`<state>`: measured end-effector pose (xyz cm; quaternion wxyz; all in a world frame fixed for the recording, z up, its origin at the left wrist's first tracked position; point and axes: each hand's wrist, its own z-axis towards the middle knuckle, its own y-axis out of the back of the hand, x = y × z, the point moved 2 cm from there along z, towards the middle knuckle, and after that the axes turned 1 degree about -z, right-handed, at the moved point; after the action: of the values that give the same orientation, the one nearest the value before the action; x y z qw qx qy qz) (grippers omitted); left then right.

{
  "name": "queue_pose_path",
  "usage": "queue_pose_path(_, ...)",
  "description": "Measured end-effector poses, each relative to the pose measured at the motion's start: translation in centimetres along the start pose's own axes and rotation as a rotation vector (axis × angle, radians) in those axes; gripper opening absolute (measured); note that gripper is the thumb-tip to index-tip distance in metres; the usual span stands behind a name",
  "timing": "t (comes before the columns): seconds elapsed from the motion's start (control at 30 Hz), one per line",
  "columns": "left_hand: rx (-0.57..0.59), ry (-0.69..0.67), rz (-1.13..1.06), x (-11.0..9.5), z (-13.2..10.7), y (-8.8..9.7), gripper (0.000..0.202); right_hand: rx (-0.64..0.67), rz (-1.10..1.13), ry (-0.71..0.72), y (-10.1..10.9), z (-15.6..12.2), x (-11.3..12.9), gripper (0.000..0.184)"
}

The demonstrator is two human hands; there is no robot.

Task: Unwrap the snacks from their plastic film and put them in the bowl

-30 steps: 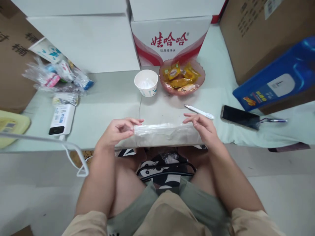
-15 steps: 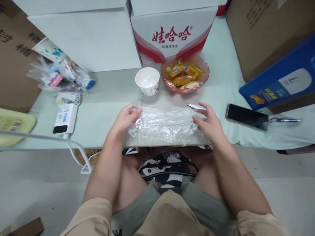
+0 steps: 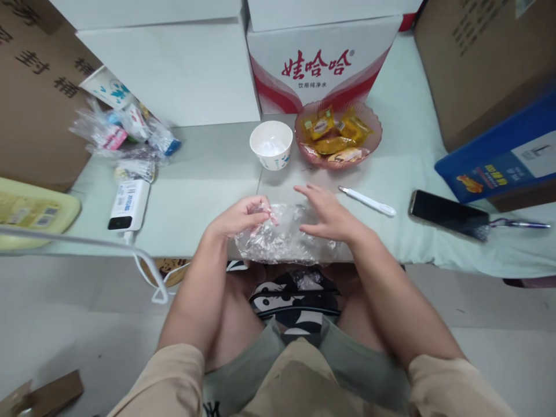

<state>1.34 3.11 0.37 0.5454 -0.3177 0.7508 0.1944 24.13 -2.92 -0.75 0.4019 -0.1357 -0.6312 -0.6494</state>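
Note:
A crumpled sheet of clear plastic film [image 3: 282, 240] lies at the table's front edge, between my hands. My left hand [image 3: 245, 217] pinches its upper left part, where a bit of pink shows by the fingertips. Over the right part of the film is my right hand [image 3: 328, 214], its thumb and fingers spread apart, not gripping it. Just beyond the right hand rests a slim white cutter-like tool [image 3: 367, 201]. A white paper cup [image 3: 271, 146] with a blue pattern stands behind the film, with something clear inside.
Beside the cup is a pink glass bowl [image 3: 376, 139] of wrapped snacks. A phone [image 3: 449, 214] and a pen [image 3: 523, 225] lie to the right. On the left are a white power bank [image 3: 129, 205] with a cable and bagged items [image 3: 130, 130]. Cartons [image 3: 321, 63] line the back.
My right hand has let go of the film's right end and moved left with spread fingers. The film is more bunched, and the white tool is now uncovered. The view has shifted slightly left.

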Motion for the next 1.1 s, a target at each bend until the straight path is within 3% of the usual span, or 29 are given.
queue_pose_path(0.03,0.052,0.019,-0.016,0.0,-0.3,-0.1,0.051,0.064,0.032,0.016,-0.5,0.5,0.5,0.072)
queue_pose_path(0.1,0.109,0.056,-0.057,0.0,-0.9,0.0,0.056,0.207,0.117,0.041,-1.3,1.2,1.6,0.047)
queue_pose_path(0.17,0.073,0.069,-0.118,0.1,-1.1,0.6,0.063,0.336,0.247,0.038,-1.8,1.2,2.6,0.015)
queue_pose_path(0.2,0.003,0.055,-0.157,0.2,-1.1,1.0,0.066,0.36,0.328,0.013,-2.0,1.0,3.0,0.008)
queue_pose_path(0.27,-0.226,-0.015,-0.256,0.3,-0.9,1.8,0.071,0.3,0.5,-0.096,-2.1,0.7,3.3,0.013)
queue_pose_path(0.33,-0.402,-0.087,-0.369,0.6,-0.6,2.0,0.073,0.135,0.649,-0.26,-2.4,0.4,3.0,0.018)
queue_pose_path(0.37,-0.416,-0.105,-0.425,0.8,-0.5,1.6,0.075,0.046,0.707,-0.343,-2.6,0.3,2.8,0.021)
queue_pose_path(0.43,-0.302,-0.086,-0.509,1.3,-0.1,0.2,0.08,-0.099,0.782,-0.473,-3.1,0.1,2.4,0.029)
queue_pose_path(0.5,-0.194,-0.035,-0.52,1.9,0.3,-1.5,0.084,-0.183,0.826,-0.54,-3.6,0.0,2.2,0.035)
queue_pose_path(0.53,-0.214,-0.02,-0.49,2.1,0.5,-2.2,0.085,-0.202,0.845,-0.558,-3.8,-0.1,2.2,0.036)
queue_pose_path(0.63,-0.358,-0.014,-0.339,2.4,0.7,-3.0,0.078,-0.232,0.857,-0.563,-3.7,-0.5,1.9,0.039)
queue_pose_path(0.73,-0.391,-0.033,-0.223,2.2,0.5,-2.6,0.071,-0.294,0.782,-0.535,-3.3,-1.0,1.4,0.041)
queue_pose_path(0.93,-0.486,-0.183,-0.163,1.9,-1.3,-1.7,0.107,-0.439,0.766,-0.468,-2.6,-1.9,1.8,0.066)
queue_pose_path(1.0,-0.489,-0.232,-0.092,1.9,-1.8,-1.7,0.105,-0.402,0.733,-0.398,-2.5,-2.1,2.1,0.074)
queue_pose_path(1.1,-0.453,-0.3,0.14,2.0,-2.0,-1.7,0.083,-0.289,0.563,-0.261,-2.6,-2.3,2.2,0.078)
